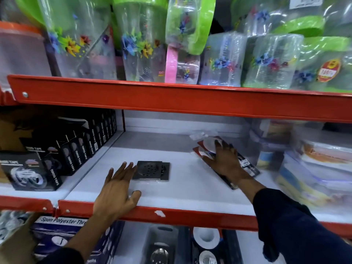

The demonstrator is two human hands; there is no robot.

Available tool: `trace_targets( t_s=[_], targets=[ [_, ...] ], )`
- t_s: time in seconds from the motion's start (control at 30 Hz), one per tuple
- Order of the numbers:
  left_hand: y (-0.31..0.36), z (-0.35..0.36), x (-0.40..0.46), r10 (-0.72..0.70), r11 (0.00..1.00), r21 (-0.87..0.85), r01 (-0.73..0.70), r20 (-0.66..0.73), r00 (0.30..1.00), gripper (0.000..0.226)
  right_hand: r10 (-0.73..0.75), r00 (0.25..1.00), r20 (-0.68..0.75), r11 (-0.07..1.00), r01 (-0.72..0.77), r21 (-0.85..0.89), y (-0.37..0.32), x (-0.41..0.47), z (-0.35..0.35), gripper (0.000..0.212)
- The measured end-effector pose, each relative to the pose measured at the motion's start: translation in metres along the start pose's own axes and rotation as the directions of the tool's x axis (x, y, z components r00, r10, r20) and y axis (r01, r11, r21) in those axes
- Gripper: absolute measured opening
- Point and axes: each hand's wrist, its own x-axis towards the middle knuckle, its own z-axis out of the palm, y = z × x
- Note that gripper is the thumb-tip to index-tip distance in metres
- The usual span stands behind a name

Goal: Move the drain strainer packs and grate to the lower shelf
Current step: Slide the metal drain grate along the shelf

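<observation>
On the white middle shelf with its orange-red front lip, the square grey metal drain grate is lying flat near the centre, and the left hand is reaching in with fingers spread, its fingertips just touching the grate's left edge while the thumb is resting on the shelf; the grip is released, closing on nothing. Further right, the flat red-and-black carded drain strainer packs (at least two, overlapping) are lying on the same shelf, and the right hand is pressing down on top of them with fingers splayed, palm flat, not curled around them. Black nano tape boxes are standing in a row at the left of this shelf, blurred plastic-wrapped goods at the right. Below the lip, the lower shelf is showing more strainer packs and a blue thread box.
</observation>
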Motion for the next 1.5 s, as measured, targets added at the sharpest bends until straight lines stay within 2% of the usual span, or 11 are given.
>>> trace_targets(
  t_s=[0.07,0.17,0.23,0.33,0.6,0.8,1.0,1.1,1.2,1.37,1.5],
  targets=[
    [0.001,0.0,0.0,-0.001,1.0,0.006,0.001,0.0,1.0,0.083,0.024,1.0,-0.006,1.0,-0.024,0.01,0.016,-0.003,-0.009,0.083],
    [0.003,-0.001,0.0,-0.004,1.0,0.009,0.004,0.01,1.0,0.083,-0.171,0.985,-0.005,0.972,0.169,0.163,0.01,-0.006,-0.018,0.072],
    [0.005,-0.001,0.0,-0.001,1.0,0.012,0.0,0.017,1.0,0.084,-0.35,0.934,0.07,0.916,0.326,0.233,-0.014,-0.014,-0.016,0.071],
    [0.006,-0.003,-0.001,-0.02,1.0,-0.007,0.02,0.022,1.0,0.086,-0.489,0.832,0.264,0.866,0.425,0.263,-0.067,-0.02,0.004,0.085],
    [0.005,-0.003,0.0,-0.062,0.998,0.01,0.062,0.04,0.997,0.089,-0.479,0.673,0.563,0.876,0.414,0.25,-0.161,0.002,0.048,0.12],
    [0.004,-0.003,0.001,-0.046,0.999,-0.013,0.046,0.023,0.999,0.089,-0.489,0.67,0.558,0.867,0.446,0.223,-0.157,0.015,0.056,0.119],
    [0.005,-0.003,0.0,-0.052,0.998,-0.024,0.052,0.005,0.999,0.088,-0.432,0.703,0.564,0.899,0.381,0.214,-0.125,0.017,0.05,0.117],
    [0.006,-0.003,0.0,-0.054,0.998,-0.016,0.054,0.008,0.999,0.089,-0.406,0.71,0.575,0.91,0.371,0.185,-0.117,0.009,0.054,0.103],
    [0.006,-0.002,0.0,-0.057,0.998,-0.014,0.057,0.014,0.998,0.089,-0.409,0.721,0.559,0.909,0.378,0.176,-0.121,0.005,0.056,0.089],
    [0.005,-0.001,0.0,-0.069,0.998,-0.015,0.069,0.016,0.998,0.088,-0.415,0.725,0.55,0.903,0.405,0.146,-0.141,0.003,0.055,0.1],
    [0.011,0.001,-0.001,-0.059,0.998,-0.032,0.06,0.008,0.998,0.088,-0.423,0.71,0.563,0.897,0.418,0.147,-0.154,-0.001,0.054,0.089]
  ],
)
